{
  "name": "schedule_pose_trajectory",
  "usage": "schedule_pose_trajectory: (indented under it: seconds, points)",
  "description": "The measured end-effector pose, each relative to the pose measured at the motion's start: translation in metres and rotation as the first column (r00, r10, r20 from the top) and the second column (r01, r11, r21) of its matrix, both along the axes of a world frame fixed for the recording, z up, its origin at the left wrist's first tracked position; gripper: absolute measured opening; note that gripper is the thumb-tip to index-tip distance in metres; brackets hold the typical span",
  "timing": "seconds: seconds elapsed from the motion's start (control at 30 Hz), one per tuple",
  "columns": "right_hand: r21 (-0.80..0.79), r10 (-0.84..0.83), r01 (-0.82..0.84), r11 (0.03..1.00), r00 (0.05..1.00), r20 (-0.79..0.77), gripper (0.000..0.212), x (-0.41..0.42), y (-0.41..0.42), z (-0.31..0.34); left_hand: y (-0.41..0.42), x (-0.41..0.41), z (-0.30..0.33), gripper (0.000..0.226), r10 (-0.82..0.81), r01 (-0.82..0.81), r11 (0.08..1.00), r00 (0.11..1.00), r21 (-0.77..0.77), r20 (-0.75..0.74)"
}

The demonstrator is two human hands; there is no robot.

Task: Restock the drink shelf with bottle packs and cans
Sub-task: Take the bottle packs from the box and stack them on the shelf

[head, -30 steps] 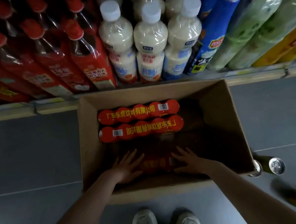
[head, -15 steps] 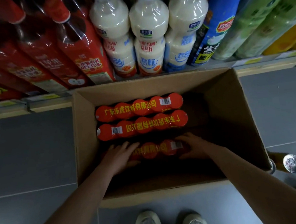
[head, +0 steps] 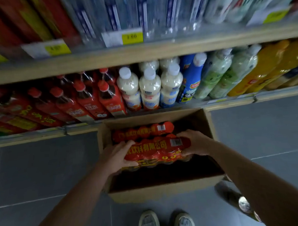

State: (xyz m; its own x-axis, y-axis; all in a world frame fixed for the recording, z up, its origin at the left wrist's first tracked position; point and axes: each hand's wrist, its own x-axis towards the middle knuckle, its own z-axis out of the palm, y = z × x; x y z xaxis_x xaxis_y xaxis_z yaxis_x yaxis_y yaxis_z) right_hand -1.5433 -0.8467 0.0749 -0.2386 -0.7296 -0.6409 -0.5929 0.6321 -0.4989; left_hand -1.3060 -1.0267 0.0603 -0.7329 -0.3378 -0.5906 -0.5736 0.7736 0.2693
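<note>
Our left hand [head: 115,156] and right hand [head: 196,142] clamped the ends of a red shrink-wrapped bottle pack [head: 156,149], held above the open cardboard box [head: 164,191]; another red pack [head: 142,131] lay inside, below the drink shelf [head: 232,101].

two bottle packs [head: 157,147], one cardboard box [head: 166,191]

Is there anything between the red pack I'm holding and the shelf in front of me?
Both hands, left hand and right hand, grip the red pack above the box. Nothing stands in the open space between it and the lower shelf, but that shelf's front row looks full of bottles, with no visible gap.
</note>
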Motion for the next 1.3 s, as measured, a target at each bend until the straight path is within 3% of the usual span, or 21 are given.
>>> schedule_pose_trajectory:
  seconds: [0.1,0.27,0.43,0.53,0.6,0.7,0.9,0.97,1.03,1.1,1.13,1.23,1.3]
  points:
    - [-0.048,0.028,-0.029,0.998,0.999,-0.02,0.075,-0.009,-0.004,0.103,-0.005,-0.008,0.103,0.086,0.005,-0.007,1.0,0.996,-0.022,-0.088]
    - [-0.123,-0.108,0.11,0.986,0.994,0.026,0.067,-0.03,0.0,0.262,-0.004,-0.023,0.271,0.067,-0.087,0.03,0.983,0.944,-0.18,-0.318]
    - [-0.194,-0.255,0.274,0.942,0.96,0.12,0.068,-0.047,0.01,0.393,-0.007,-0.037,0.406,0.068,-0.057,0.009,0.987,0.951,-0.158,-0.305]
    - [-0.278,-0.355,0.423,0.862,0.897,0.265,0.094,-0.052,0.024,0.453,-0.007,-0.041,0.475,0.069,-0.019,-0.002,0.998,0.938,-0.061,-0.346]
    - [-0.335,-0.384,0.505,0.795,0.848,0.366,0.09,-0.051,0.037,0.489,-0.005,-0.042,0.517,0.069,0.003,-0.007,1.0,0.925,-0.008,-0.38]
    - [-0.459,-0.36,0.554,0.695,0.82,0.445,0.06,-0.043,0.052,0.53,-0.006,-0.046,0.563,0.055,0.039,-0.035,0.999,0.905,0.017,-0.425]
    - [-0.627,-0.391,0.658,0.417,0.753,0.53,0.066,-0.023,0.052,0.584,-0.001,-0.051,0.639,0.049,-0.045,0.018,0.998,0.861,-0.059,-0.506]
    - [-0.667,-0.359,0.657,0.352,0.752,0.552,0.064,-0.023,0.052,0.606,-0.003,-0.05,0.665,0.059,-0.09,-0.013,0.983,0.836,-0.183,-0.541]
    - [-0.7,-0.309,0.642,0.312,0.765,0.564,0.051,-0.023,0.053,0.631,-0.01,-0.039,0.683,0.079,-0.04,-0.152,0.962,0.742,-0.226,-0.669]
    - [-0.711,-0.251,0.628,0.316,0.778,0.576,0.05,-0.026,0.054,0.649,-0.015,-0.018,0.684,0.094,0.22,-0.308,0.951,0.612,0.028,-0.759]
    - [-0.701,-0.248,0.631,0.332,0.775,0.58,0.055,-0.027,0.055,0.655,-0.014,-0.01,0.679,0.094,0.355,-0.346,0.922,0.575,0.174,-0.737]
    - [-0.679,-0.274,0.651,0.34,0.759,0.591,0.078,-0.026,0.058,0.666,-0.002,-0.002,0.656,0.059,0.496,-0.381,0.867,0.597,0.322,-0.631]
    - [-0.664,-0.29,0.664,0.344,0.748,0.597,0.069,-0.027,0.055,0.671,0.003,-0.008,0.65,0.039,0.526,-0.404,0.847,0.536,0.346,-0.661]
